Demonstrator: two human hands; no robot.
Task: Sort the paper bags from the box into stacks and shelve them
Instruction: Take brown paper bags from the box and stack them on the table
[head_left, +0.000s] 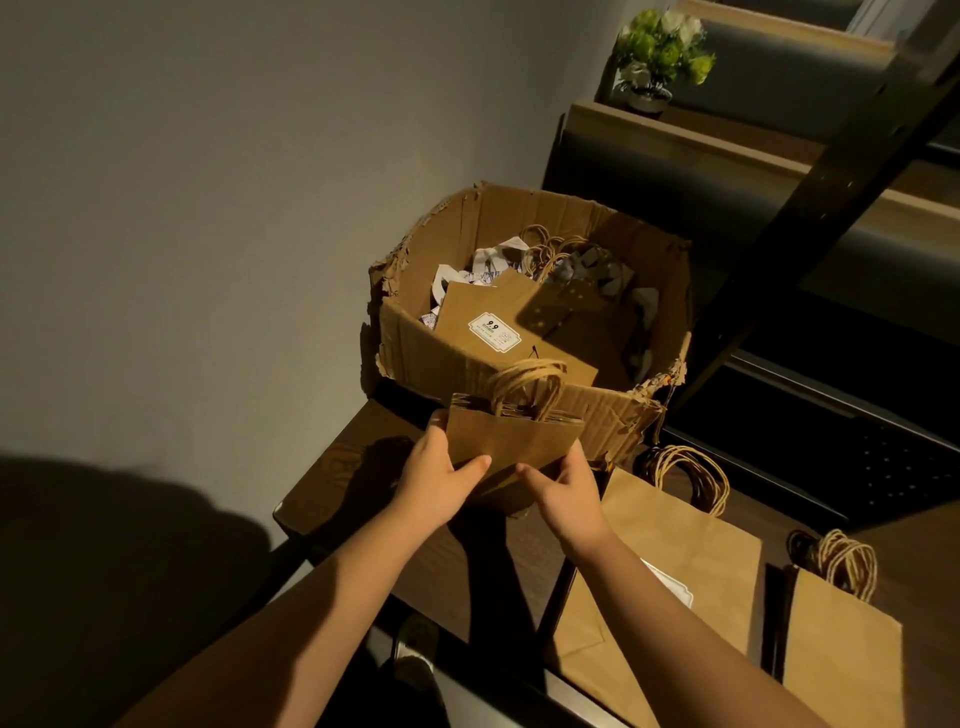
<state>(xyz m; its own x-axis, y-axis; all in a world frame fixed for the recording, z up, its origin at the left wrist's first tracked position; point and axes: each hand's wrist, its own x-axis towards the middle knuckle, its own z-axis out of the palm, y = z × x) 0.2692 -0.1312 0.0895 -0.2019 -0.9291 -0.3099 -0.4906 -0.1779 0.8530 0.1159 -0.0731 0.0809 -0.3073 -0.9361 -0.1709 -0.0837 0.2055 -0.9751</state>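
A small stack of brown paper bags (514, 434) with twisted handles stands upright in front of the torn cardboard box (415, 358). My left hand (439, 475) grips its left edge and my right hand (563, 491) its lower right corner. Inside the box lie a labelled brown bag (498, 317), white printed bags (491, 265) and more handled bags. To the right, a stack of large brown bags (680, 545) lies flat on the dark table (337, 483). Another brown bag stack (841, 654) lies at the far right.
A grey wall is on the left. Dark shelves with wooden edges (727, 140) rise behind the box, crossed by a black diagonal brace (810, 208). A potted plant (660, 52) sits on an upper shelf. The table's left edge drops to the floor.
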